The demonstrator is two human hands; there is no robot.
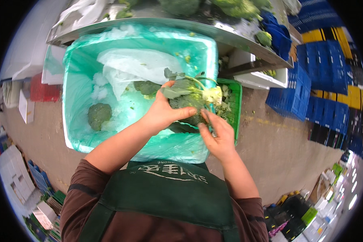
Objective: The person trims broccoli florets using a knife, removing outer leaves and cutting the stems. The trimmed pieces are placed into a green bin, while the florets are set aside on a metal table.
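My left hand [161, 113] grips a broccoli head [181, 99] with leaves attached, its pale cut stem turned to the right. Close against the stem side, my right hand [219, 134] is closed on a slim tool that looks like a small knife [208, 117]; much of it is hidden by the fingers. Both hands are over a foam box [64, 106] lined with green plastic film. Inside the box, one broccoli head [99, 116] lies at the left, and another [146, 87] is partly covered by my left hand. White sheeting [139, 62] and crushed ice [99, 84] are also in it.
A metal-edged table [169, 21] with more broccoli [180, 6] borders the box's far side. To the right stands a green crate [237, 121] of trimmings. Stacked blue crates [290, 93] stand farther right. A red crate [45, 87] is at the left.
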